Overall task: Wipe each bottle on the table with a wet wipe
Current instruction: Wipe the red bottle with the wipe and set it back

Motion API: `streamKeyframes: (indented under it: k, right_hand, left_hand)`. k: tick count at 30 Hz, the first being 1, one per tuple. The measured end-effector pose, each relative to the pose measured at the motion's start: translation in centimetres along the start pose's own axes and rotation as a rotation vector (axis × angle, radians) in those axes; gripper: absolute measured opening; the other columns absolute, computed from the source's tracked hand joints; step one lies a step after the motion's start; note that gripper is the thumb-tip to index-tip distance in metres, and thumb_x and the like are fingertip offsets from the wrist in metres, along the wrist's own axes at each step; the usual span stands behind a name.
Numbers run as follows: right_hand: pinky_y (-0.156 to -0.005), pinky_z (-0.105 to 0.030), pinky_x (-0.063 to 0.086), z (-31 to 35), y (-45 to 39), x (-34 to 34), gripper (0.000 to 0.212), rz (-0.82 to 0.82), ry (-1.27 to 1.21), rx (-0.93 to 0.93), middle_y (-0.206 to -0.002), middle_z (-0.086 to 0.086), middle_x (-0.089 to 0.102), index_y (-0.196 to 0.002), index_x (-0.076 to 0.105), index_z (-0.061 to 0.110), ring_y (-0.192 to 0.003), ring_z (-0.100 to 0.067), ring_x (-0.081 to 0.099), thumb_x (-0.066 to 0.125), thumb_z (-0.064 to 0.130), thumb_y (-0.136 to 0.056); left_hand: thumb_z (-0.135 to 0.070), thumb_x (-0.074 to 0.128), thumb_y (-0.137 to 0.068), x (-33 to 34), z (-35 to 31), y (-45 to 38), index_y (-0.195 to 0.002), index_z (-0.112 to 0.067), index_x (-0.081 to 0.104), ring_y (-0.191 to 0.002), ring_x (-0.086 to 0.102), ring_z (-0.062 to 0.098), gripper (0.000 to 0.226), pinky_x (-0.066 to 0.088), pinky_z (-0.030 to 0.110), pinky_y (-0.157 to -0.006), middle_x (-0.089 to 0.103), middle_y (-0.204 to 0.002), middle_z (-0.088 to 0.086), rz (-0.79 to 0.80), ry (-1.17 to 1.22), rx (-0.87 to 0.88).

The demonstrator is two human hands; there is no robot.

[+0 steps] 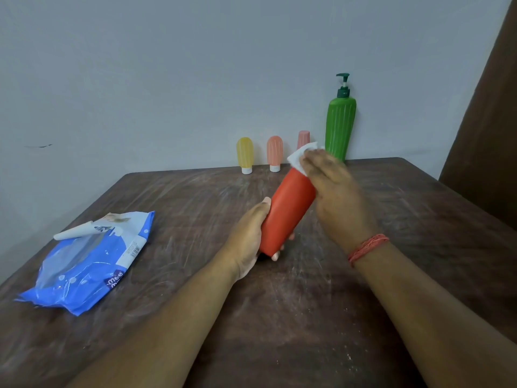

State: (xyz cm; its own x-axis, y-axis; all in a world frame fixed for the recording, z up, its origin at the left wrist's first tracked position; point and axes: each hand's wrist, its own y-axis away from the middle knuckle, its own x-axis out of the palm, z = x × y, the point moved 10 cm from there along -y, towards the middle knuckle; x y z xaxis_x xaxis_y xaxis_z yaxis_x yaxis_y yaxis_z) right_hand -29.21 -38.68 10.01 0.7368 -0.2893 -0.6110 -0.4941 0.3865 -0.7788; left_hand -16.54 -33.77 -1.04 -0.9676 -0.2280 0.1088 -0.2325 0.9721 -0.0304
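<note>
Hands work together on the red bottle (288, 211), which is tilted above the brown surface (307, 303), its top leaning away from the person and to the right. The left hand (247, 236) grips the lower part of this bottle, thumb on the upper side and fingertips showing under the base. The right hand (333, 189) has its fingers curled over the top end of the bottle and presses a white wet wipe (302, 155) there; a red thread band (366, 247) is around its wrist. Beyond the right hand, at the far edge of the surface by the wall, a green pump bottle (340, 127) stands upright. To the left of it, a pink small bottle (303, 139) is partly hidden behind the wipe, then an orange small bottle (274, 152) and a yellow small bottle (245, 154) stand cap-down. Far to the left of the left hand lies a blue pack of wipes (89, 261) with its flap open.
</note>
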Motion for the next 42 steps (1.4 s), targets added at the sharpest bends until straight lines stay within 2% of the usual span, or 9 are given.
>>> streamKeyframes:
  k: [5, 9, 14, 21, 25, 28, 31, 34, 42]
  right_hand:
    - [-0.118, -0.042, 0.031, 0.5, 0.0, 0.0, 0.055, 0.071, -0.017, -0.067, -0.148, -0.007, 0.048, -0.141, 0.052, 0.008, -0.142, -0.023, 0.037, 0.045, -0.011, -0.089]
    - [-0.11, -0.023, 0.039, -3.0, -0.1, -1.5, 0.045, -0.066, -0.383, 0.22, -0.137, -0.001, 0.059, -0.132, 0.062, 0.014, -0.128, -0.012, 0.052, 0.044, -0.006, -0.097]
    - [-0.105, -0.017, 0.043, -5.4, 0.6, 0.8, 0.037, 0.039, -0.711, 0.417, -0.132, 0.01, 0.062, -0.132, 0.062, 0.028, -0.124, 0.002, 0.053, 0.047, 0.009, -0.103]
    - [-0.082, -0.026, 0.053, -7.4, 0.9, -0.1, 0.016, -0.108, -0.576, 0.5, -0.098, 0.008, 0.068, -0.104, 0.072, 0.024, -0.092, -0.008, 0.064, 0.068, 0.015, -0.092]
    - [-0.069, -0.006, 0.038, -6.9, 1.0, -1.2, 0.005, -0.204, -0.458, 0.497, -0.088, 0.015, 0.053, -0.095, 0.07, 0.015, -0.079, 0.004, 0.053, 0.07, 0.017, -0.09]
    - [-0.075, -0.006, 0.038, -4.4, 1.3, -1.3, 0.02, -0.244, -0.468, 0.437, -0.092, 0.014, 0.051, -0.114, 0.071, 0.011, -0.083, 0.003, 0.053, 0.061, 0.016, -0.097]
    - [-0.077, -0.015, 0.041, -0.5, 1.6, 0.9, 0.023, -0.078, -0.484, 0.317, -0.097, 0.003, 0.056, -0.114, 0.072, 0.009, -0.087, -0.006, 0.053, 0.054, 0.015, -0.101]
    - [-0.081, -0.001, 0.035, 2.7, 2.0, 2.9, 0.022, 0.048, -0.48, 0.203, -0.103, -0.002, 0.061, -0.114, 0.072, 0.007, -0.091, 0.0, 0.052, 0.06, 0.007, -0.095]
    - [-0.09, -0.011, 0.042, -0.4, 1.5, 0.2, 0.031, -0.136, -0.388, 0.305, -0.114, 0.008, 0.055, -0.124, 0.067, 0.016, -0.105, -0.003, 0.052, 0.063, 0.011, -0.094]
  left_hand:
    - [-0.056, 0.038, -0.102, 0.4, 0.1, 0.0, -0.125, -0.017, 0.058, -0.062, 0.061, 0.025, 0.05, 0.046, 0.03, -0.045, 0.073, -0.088, 0.021, 0.018, -0.053, -0.001]
    - [-0.059, 0.039, -0.098, 0.6, 0.0, 0.0, -0.124, -0.015, 0.059, -0.061, 0.061, 0.024, 0.054, 0.046, 0.029, -0.045, 0.073, -0.088, 0.021, 0.026, -0.106, 0.005]
    - [-0.054, 0.036, -0.103, 0.5, 0.2, 0.0, -0.122, -0.01, 0.059, -0.059, 0.059, 0.025, 0.053, 0.045, 0.029, -0.043, 0.073, -0.084, 0.019, 0.021, -0.117, -0.013]
    - [-0.048, 0.035, -0.108, 0.2, 0.2, 0.3, -0.119, -0.015, 0.061, -0.057, 0.059, 0.025, 0.044, 0.044, 0.028, -0.041, 0.072, -0.083, 0.022, 0.008, -0.075, -0.03]
    - [-0.049, 0.036, -0.107, 0.2, 0.2, 0.3, -0.123, -0.016, 0.059, -0.058, 0.06, 0.024, 0.044, 0.045, 0.028, -0.042, 0.072, -0.085, 0.021, 0.002, -0.043, -0.026]
    - [-0.052, 0.036, -0.106, -0.3, 0.4, 0.0, -0.127, -0.014, 0.056, -0.059, 0.06, 0.024, 0.048, 0.045, 0.029, -0.043, 0.071, -0.085, 0.023, -0.029, 0.058, -0.036]
    - [-0.055, 0.037, -0.105, -1.5, 0.6, -0.4, -0.125, -0.009, 0.062, -0.06, 0.06, 0.025, 0.055, 0.044, 0.029, -0.044, 0.07, -0.085, 0.021, -0.095, 0.26, -0.049]
    - [-0.054, 0.041, -0.103, -3.0, 0.6, -0.6, -0.117, -0.01, 0.068, -0.061, 0.062, 0.024, 0.053, 0.046, 0.029, -0.044, 0.071, -0.087, 0.018, -0.167, 0.388, -0.037]
    - [-0.062, 0.04, -0.1, -0.8, 1.3, -0.7, -0.13, -0.009, 0.061, -0.066, 0.063, 0.024, 0.064, 0.05, 0.031, -0.049, 0.071, -0.092, 0.02, -0.012, 0.293, -0.102]
